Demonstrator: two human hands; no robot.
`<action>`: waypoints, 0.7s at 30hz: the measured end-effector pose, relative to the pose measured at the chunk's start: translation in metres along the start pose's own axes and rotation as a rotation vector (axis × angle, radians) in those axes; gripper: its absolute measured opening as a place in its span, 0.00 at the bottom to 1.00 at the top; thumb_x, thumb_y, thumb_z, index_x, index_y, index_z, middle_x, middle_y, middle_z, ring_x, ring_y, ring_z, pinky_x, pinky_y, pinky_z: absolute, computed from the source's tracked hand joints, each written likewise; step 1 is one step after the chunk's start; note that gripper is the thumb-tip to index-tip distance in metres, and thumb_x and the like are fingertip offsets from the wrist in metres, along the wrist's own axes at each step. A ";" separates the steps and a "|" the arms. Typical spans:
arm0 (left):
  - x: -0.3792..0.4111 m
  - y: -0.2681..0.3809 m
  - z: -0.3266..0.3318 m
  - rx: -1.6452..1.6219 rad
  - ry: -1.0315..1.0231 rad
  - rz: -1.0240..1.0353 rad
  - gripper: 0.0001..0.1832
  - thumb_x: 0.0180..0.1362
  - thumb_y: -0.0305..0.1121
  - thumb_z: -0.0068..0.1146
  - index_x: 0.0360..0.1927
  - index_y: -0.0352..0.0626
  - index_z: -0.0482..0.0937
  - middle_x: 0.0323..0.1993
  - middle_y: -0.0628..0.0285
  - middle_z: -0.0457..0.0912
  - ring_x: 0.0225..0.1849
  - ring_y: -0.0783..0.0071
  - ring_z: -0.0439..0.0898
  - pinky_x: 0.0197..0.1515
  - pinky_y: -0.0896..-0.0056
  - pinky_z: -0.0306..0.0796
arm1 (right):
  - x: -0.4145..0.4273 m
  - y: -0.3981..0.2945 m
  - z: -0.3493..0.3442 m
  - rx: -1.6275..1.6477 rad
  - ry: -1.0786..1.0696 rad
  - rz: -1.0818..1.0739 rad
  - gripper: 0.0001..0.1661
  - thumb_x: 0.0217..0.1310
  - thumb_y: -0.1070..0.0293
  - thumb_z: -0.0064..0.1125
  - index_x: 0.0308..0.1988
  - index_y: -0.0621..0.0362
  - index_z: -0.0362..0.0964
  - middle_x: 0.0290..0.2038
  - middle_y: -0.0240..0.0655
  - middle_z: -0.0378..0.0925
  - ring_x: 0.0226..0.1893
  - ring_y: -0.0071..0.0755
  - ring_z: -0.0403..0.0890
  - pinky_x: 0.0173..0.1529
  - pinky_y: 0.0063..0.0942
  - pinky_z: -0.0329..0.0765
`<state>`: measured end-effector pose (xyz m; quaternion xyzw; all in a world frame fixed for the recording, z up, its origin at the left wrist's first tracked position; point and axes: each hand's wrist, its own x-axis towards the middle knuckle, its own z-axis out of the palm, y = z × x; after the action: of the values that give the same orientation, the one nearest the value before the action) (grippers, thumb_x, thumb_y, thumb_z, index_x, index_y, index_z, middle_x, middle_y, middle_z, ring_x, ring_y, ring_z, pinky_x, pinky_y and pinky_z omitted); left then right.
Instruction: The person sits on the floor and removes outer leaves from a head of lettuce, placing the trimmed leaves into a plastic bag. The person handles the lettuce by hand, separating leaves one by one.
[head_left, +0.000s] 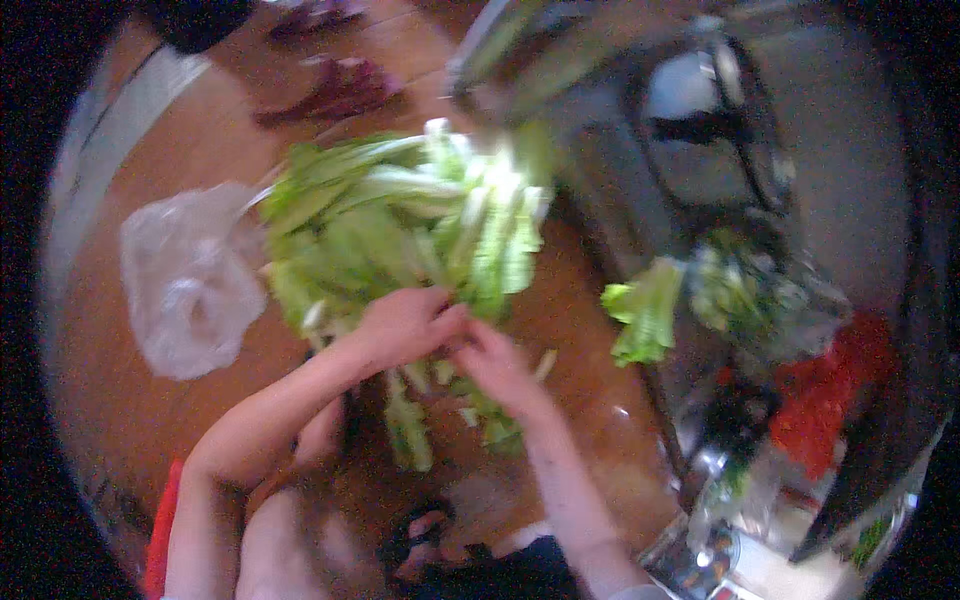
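Observation:
A large heap of long green lettuce leaves (375, 240) with pale stems lies on the brown tiled floor (585, 420) before me. My left hand (409, 319) and my right hand (491, 364) meet at the fingertips over the near edge of the heap. The fingers are bent together, and blur hides whether anything is pinched between them. Below the hands, loose leaf scraps (409, 424) lie on the floor between my hands and my feet.
A crumpled translucent plastic bag (191, 285) lies left of the heap. Dark red-purple leaves (337, 94) are beyond it. To the right, a single lettuce leaf (645, 311) hangs near a dark edge, beside a clear bag of greens (727, 289) and a red bag or cloth (821, 397).

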<state>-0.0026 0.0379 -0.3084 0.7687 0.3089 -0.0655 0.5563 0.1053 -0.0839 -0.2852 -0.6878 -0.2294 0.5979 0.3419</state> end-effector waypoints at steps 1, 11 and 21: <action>-0.004 0.011 -0.005 0.106 -0.042 -0.007 0.26 0.54 0.55 0.38 0.29 0.41 0.75 0.28 0.49 0.77 0.34 0.49 0.75 0.37 0.55 0.68 | 0.006 0.013 0.002 -0.062 0.028 -0.159 0.17 0.57 0.71 0.44 0.47 0.63 0.64 0.41 0.35 0.72 0.42 0.28 0.71 0.48 0.27 0.69; -0.029 0.030 -0.015 -0.576 -0.191 0.068 0.18 0.61 0.41 0.39 0.31 0.34 0.71 0.23 0.65 0.72 0.29 0.80 0.68 0.31 0.73 0.65 | -0.021 -0.002 0.012 0.523 -0.083 -0.003 0.10 0.62 0.63 0.44 0.37 0.56 0.65 0.24 0.24 0.66 0.23 0.15 0.66 0.25 0.16 0.65; -0.049 0.064 -0.033 0.073 0.184 0.724 0.08 0.51 0.35 0.48 0.25 0.41 0.70 0.21 0.57 0.69 0.25 0.58 0.71 0.30 0.63 0.67 | -0.071 -0.039 0.040 1.821 -0.572 0.080 0.15 0.63 0.58 0.40 0.24 0.53 0.60 0.15 0.22 0.52 0.14 0.16 0.54 0.15 0.14 0.55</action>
<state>-0.0152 0.0354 -0.2224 0.8500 0.0634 0.1937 0.4858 0.0569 -0.1017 -0.2113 0.0071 0.2729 0.7036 0.6561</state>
